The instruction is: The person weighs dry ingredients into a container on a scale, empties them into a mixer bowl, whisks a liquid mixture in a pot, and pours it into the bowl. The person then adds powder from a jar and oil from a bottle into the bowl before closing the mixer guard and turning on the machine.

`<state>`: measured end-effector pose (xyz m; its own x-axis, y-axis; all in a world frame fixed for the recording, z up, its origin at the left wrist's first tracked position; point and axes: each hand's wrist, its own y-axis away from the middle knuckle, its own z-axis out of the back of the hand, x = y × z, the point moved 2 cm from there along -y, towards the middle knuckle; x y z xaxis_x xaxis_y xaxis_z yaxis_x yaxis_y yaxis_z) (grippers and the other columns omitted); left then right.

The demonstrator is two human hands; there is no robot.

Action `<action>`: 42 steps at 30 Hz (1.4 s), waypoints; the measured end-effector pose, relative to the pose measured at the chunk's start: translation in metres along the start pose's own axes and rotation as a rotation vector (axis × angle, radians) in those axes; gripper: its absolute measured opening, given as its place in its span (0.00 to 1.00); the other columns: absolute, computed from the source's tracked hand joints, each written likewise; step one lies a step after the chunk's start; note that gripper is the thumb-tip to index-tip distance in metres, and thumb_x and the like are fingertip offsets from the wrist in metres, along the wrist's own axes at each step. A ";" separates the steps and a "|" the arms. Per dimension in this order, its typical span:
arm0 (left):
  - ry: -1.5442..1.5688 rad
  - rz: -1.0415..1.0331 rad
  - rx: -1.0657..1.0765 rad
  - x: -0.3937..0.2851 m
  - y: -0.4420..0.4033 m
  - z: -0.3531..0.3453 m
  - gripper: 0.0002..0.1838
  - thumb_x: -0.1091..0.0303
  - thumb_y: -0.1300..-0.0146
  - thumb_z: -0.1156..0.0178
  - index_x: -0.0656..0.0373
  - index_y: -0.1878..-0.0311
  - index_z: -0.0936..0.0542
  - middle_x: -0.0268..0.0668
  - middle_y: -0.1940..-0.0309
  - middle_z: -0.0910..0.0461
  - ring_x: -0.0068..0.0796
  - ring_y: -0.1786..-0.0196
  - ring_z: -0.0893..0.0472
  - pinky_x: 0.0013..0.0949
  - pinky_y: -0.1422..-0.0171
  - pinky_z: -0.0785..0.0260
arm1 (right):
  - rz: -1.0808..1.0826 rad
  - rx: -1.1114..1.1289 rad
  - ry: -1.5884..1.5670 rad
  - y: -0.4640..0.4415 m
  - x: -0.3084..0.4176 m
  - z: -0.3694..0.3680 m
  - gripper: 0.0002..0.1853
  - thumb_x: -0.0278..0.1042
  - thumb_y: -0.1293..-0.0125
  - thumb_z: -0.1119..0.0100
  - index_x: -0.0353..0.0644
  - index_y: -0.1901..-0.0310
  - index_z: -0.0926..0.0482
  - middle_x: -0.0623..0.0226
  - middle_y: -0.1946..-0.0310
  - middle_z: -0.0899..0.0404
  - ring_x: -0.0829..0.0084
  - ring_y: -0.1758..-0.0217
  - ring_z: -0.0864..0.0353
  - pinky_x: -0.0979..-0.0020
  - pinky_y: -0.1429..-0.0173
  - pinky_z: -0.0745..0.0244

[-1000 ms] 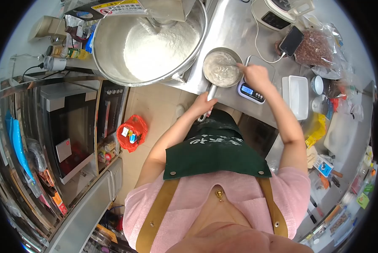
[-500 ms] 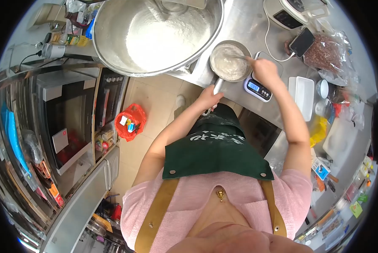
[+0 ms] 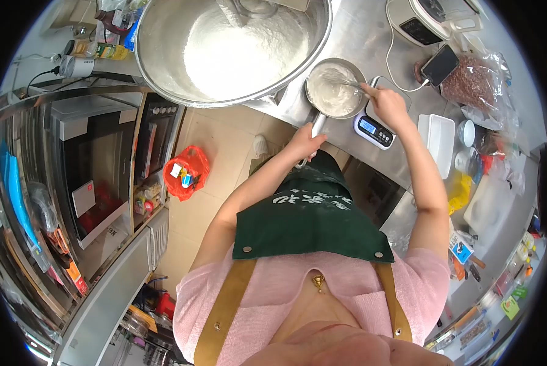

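Pan (image 3: 360,102) over counter's (image 3: 354,43) near edge, handle (image 3: 319,124) slanting back to person's left hand (image 3: 307,142), wrapped round it. Right hand (image 3: 388,107) nearer pan's rim, gripping thin metal tool (image 3: 350,83) pointing left into white mix (image 3: 334,97).

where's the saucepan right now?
Head view, upper part, right of centre: the saucepan is between the big mixing bowl and the digital scale, its handle in the left hand.

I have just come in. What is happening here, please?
The person's left hand holds the handle of a small pan, and the right hand holds a utensil dipped in its pale, wet mixture. A kitchen scale, display lit, is beside the pan. Farther left is a big metal bowl with white powder.
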<state>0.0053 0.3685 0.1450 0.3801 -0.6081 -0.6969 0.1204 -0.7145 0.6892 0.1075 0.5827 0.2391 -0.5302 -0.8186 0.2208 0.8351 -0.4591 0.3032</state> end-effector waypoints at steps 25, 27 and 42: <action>-0.150 -0.012 -0.007 -0.010 -0.004 0.005 0.10 0.68 0.38 0.42 0.60 0.63 0.34 0.28 0.86 0.35 0.17 0.89 0.36 0.26 0.88 0.44 | -0.039 0.013 0.149 0.010 -0.002 0.017 0.22 0.23 0.46 0.52 0.51 0.49 0.21 0.55 0.72 0.22 0.55 0.68 0.20 0.56 0.64 0.27; -0.105 0.011 0.013 -0.013 0.000 0.006 0.10 0.68 0.38 0.43 0.60 0.63 0.34 0.28 0.85 0.35 0.17 0.89 0.37 0.25 0.88 0.44 | 0.071 0.058 0.138 0.014 0.009 0.020 0.23 0.22 0.47 0.52 0.50 0.49 0.21 0.55 0.73 0.22 0.55 0.68 0.20 0.57 0.65 0.26; 0.247 0.122 0.226 -0.016 0.002 0.007 0.12 0.61 0.32 0.48 0.57 0.64 0.37 0.26 0.86 0.38 0.16 0.88 0.39 0.25 0.86 0.45 | -0.042 0.189 0.224 0.016 0.015 0.021 0.22 0.24 0.43 0.52 0.54 0.48 0.22 0.57 0.68 0.21 0.55 0.67 0.19 0.58 0.65 0.25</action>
<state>-0.0068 0.3747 0.1559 0.5932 -0.6114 -0.5238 -0.1349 -0.7169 0.6840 0.1092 0.5703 0.2668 -0.5009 -0.8655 0.0002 0.7595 -0.4394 0.4798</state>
